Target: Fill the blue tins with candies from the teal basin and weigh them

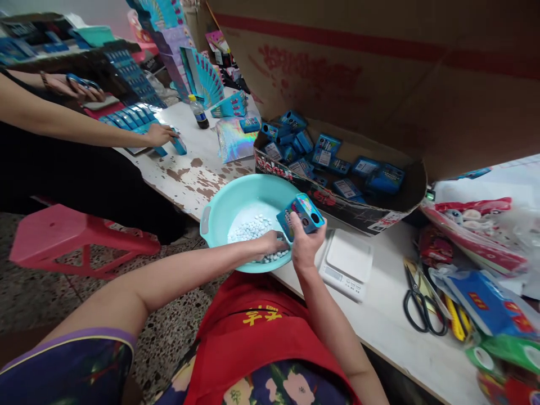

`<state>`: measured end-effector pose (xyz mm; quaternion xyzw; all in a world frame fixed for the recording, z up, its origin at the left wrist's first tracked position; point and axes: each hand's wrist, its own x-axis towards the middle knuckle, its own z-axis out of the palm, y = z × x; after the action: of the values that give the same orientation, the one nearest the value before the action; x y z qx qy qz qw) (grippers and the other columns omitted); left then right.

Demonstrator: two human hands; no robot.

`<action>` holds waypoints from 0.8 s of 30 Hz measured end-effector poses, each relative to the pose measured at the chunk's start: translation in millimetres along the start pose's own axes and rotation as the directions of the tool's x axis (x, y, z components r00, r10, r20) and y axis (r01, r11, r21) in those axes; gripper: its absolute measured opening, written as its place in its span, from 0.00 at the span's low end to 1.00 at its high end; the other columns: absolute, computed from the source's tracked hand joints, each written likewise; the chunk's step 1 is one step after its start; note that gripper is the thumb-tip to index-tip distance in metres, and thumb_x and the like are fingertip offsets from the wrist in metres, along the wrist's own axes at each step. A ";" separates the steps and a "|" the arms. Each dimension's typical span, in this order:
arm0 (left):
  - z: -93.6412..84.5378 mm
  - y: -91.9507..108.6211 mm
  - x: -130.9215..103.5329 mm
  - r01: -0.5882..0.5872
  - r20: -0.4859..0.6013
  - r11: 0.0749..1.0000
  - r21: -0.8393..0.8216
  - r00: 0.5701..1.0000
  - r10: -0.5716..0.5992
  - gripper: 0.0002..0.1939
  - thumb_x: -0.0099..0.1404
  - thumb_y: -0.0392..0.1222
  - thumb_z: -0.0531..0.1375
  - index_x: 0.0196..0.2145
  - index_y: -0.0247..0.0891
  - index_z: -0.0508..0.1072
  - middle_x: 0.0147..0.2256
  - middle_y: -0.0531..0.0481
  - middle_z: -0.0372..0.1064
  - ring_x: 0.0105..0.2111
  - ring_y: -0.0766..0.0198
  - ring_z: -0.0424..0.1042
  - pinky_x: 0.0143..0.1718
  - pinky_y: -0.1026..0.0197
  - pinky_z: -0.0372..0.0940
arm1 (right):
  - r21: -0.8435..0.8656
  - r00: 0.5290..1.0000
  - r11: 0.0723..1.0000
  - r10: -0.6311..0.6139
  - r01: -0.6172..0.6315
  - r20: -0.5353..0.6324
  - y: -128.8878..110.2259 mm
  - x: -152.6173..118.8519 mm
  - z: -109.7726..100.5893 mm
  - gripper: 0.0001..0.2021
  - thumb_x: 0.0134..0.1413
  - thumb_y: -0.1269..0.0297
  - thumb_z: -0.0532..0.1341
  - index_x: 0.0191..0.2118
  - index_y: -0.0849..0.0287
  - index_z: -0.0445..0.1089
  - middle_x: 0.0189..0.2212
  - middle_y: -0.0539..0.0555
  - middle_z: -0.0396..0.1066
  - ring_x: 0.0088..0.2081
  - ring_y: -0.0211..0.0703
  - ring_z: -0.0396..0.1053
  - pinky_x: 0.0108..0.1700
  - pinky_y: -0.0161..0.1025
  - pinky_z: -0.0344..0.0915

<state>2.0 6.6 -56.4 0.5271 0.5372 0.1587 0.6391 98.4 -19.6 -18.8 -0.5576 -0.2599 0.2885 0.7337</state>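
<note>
My right hand (307,243) grips a small blue printed box (300,216), tilted over the right side of a turquoise plastic basin (219,198). Many small whitish tablet-like pieces (253,228) lie on the basin's bottom. Down inside the basin is my left hand (272,243), its fingers curled close to the lower end of the box, among the pieces. Whatever those fingers hold is hidden. Behind the basin, a cardboard carton (358,216) contains several similar blue boxes (327,151).
A white digital scale (348,259) lies right of the basin. Farther right are black-handled scissors (422,306), tape rolls and bags. At left, a co-worker's hand (162,135) handles blue boxes near a dark bottle (199,112). A pink stool (80,236) stands on the floor.
</note>
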 end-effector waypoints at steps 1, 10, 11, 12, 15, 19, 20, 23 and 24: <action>-2.2 3.7 -1.5 0.012 0.002 1.000 -0.025 1.000 -0.012 0.05 0.44 0.34 0.64 0.24 0.36 0.73 0.22 0.52 0.68 0.27 0.61 0.66 0.30 0.62 0.61 | 0.101 0.999 0.994 0.050 -0.049 -0.012 -4.3 6.1 -3.3 0.18 0.40 0.59 0.70 0.38 0.57 0.67 0.31 0.47 0.71 0.33 0.39 0.69 0.42 0.40 0.68; -52.8 32.1 -17.1 0.077 0.042 0.857 -0.510 0.997 -0.064 0.13 0.53 0.47 0.61 0.33 0.37 0.69 0.27 0.49 0.69 0.19 0.69 0.64 0.15 0.70 0.49 | 0.517 0.918 0.770 0.227 -0.374 0.326 -75.2 36.6 -79.5 0.28 0.48 0.38 0.60 0.51 0.50 0.71 0.50 0.57 0.73 0.57 0.60 0.66 0.56 0.66 0.59; -55.9 33.9 -17.8 0.090 0.037 0.787 -0.611 0.996 -0.086 0.13 0.55 0.48 0.60 0.34 0.36 0.68 0.28 0.47 0.70 0.20 0.68 0.66 0.15 0.71 0.50 | 0.512 0.903 0.755 0.254 -0.409 0.346 -75.2 36.5 -80.9 0.31 0.48 0.34 0.57 0.51 0.49 0.71 0.51 0.58 0.72 0.58 0.61 0.65 0.56 0.67 0.58; -58.1 35.3 -18.5 0.111 0.033 0.706 -0.700 0.992 -0.124 0.13 0.57 0.48 0.59 0.34 0.36 0.68 0.29 0.45 0.71 0.21 0.68 0.67 0.14 0.71 0.51 | 0.490 0.882 0.746 0.289 -0.451 0.372 -72.6 36.0 -79.7 0.33 0.47 0.32 0.56 0.51 0.49 0.71 0.51 0.58 0.72 0.58 0.61 0.65 0.56 0.68 0.58; -61.4 38.7 -21.8 0.129 0.023 0.524 -0.842 0.979 -0.205 0.08 0.61 0.44 0.56 0.33 0.35 0.68 0.26 0.46 0.70 0.17 0.69 0.65 0.12 0.73 0.50 | 0.392 0.773 0.686 0.419 -0.613 0.475 -55.9 32.0 -66.0 0.32 0.50 0.31 0.52 0.50 0.51 0.71 0.49 0.58 0.72 0.52 0.58 0.69 0.54 0.66 0.61; -64.3 42.7 -27.0 0.034 -0.031 0.470 -0.882 0.991 -0.132 0.12 0.64 0.47 0.54 0.35 0.34 0.70 0.29 0.43 0.73 0.22 0.62 0.72 0.14 0.70 0.59 | 0.397 0.664 0.547 0.476 -0.737 0.577 -41.2 23.4 -44.6 0.36 0.46 0.27 0.51 0.45 0.55 0.72 0.43 0.57 0.74 0.42 0.51 0.71 0.48 0.56 0.68; -64.9 43.2 -27.3 0.031 -0.045 0.475 -0.879 0.988 -0.149 0.14 0.65 0.49 0.54 0.35 0.34 0.70 0.29 0.42 0.73 0.23 0.60 0.73 0.14 0.68 0.62 | 0.403 0.649 0.522 0.473 -0.751 0.597 -41.0 21.9 -40.7 0.38 0.44 0.26 0.52 0.44 0.55 0.72 0.42 0.57 0.74 0.42 0.50 0.71 0.46 0.53 0.69; -66.5 41.9 -25.2 0.062 -0.031 0.461 -0.885 0.981 -0.193 0.16 0.67 0.50 0.52 0.30 0.34 0.68 0.23 0.46 0.69 0.17 0.65 0.68 0.12 0.69 0.58 | 0.340 0.564 0.472 0.499 -0.814 0.658 -43.3 20.7 -32.6 0.39 0.40 0.24 0.55 0.41 0.57 0.72 0.41 0.58 0.73 0.39 0.48 0.71 0.40 0.47 0.72; -67.4 40.9 -24.2 0.070 -0.013 0.447 -0.892 0.983 -0.180 0.16 0.67 0.49 0.53 0.28 0.35 0.67 0.21 0.48 0.66 0.15 0.67 0.65 0.11 0.70 0.54 | 0.307 0.546 0.477 0.517 -0.823 0.660 -43.5 21.1 -30.9 0.38 0.38 0.24 0.56 0.40 0.57 0.72 0.40 0.57 0.74 0.37 0.47 0.71 0.38 0.47 0.72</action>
<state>-49.7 38.1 -0.4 0.0665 0.4460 0.3951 0.8003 140.7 -34.4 17.1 -0.2665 -0.0794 0.7547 0.5942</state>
